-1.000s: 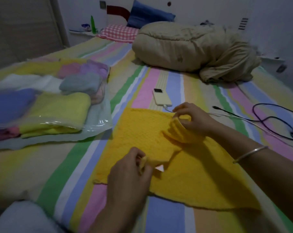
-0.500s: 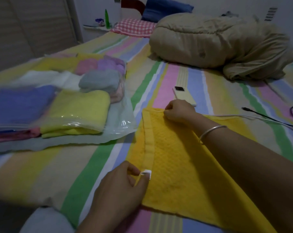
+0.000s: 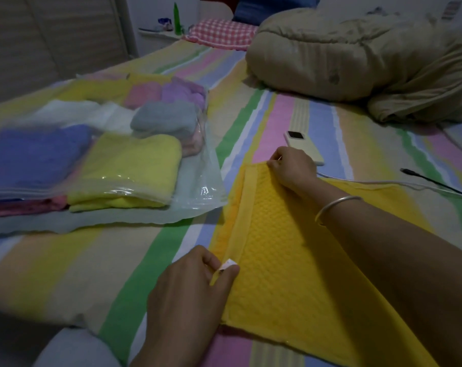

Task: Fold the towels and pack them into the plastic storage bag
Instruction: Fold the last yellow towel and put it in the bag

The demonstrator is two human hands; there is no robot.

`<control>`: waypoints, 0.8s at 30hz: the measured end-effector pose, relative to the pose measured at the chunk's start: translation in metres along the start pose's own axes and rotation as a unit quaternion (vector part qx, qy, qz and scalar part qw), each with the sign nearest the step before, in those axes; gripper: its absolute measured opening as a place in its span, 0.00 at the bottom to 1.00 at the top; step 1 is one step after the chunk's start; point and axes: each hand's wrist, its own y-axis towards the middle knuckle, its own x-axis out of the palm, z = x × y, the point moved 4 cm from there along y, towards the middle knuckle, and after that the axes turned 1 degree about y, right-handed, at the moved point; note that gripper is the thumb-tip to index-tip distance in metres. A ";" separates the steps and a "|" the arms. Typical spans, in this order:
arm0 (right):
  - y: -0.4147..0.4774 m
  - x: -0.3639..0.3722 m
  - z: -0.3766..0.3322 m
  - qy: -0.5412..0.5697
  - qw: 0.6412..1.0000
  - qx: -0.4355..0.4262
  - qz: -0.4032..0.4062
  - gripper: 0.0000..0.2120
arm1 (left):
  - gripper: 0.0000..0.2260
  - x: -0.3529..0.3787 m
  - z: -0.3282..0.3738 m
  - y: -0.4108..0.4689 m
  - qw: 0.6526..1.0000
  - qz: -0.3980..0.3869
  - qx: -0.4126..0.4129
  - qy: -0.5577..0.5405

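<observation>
between the two grips, held the yellow towel [image 3: 290,260] flat on the bed [image 3: 92,274]: near corner pinched by left hand [image 3: 192,292], far corner by right hand [image 3: 293,168]. judged soft, limp; corners best.

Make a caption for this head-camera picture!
The left hand and right hand pinch corners of the yellow towel beside the plastic bag.

A thin silver bangle [image 3: 335,202] sat round the wrist of the right hand [image 3: 290,168]; forearm bare. The left hand [image 3: 190,292] had wrist and forearm bare to the near edge.
</observation>
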 end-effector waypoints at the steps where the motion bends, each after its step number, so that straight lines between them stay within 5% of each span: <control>1: 0.001 0.001 0.000 -0.003 1.000 -0.001 0.006 0.09 | 0.15 -0.002 0.000 0.000 1.000 0.004 -0.002 0.004; 8: 0.005 0.009 -0.007 -0.008 0.999 -0.009 0.038 0.09 | 0.16 -0.006 -0.007 0.003 0.999 0.011 -0.021 0.036; 15: -0.004 0.011 -0.001 0.001 0.999 -0.032 0.013 0.12 | 0.15 -0.004 0.003 0.005 0.983 -0.001 0.004 0.185; 18: -0.020 -0.010 0.018 0.007 0.997 -0.066 0.026 0.13 | 0.20 -0.004 0.024 0.007 0.959 0.050 0.075 0.269; 21: -0.033 -0.038 0.067 -0.015 0.996 -0.072 0.057 0.11 | 0.17 0.013 0.059 0.018 0.947 0.090 0.221 0.217; 24: -0.046 -0.071 0.130 -0.027 0.996 -0.040 0.081 0.09 | 0.12 0.046 0.100 0.052 0.934 0.051 0.324 0.141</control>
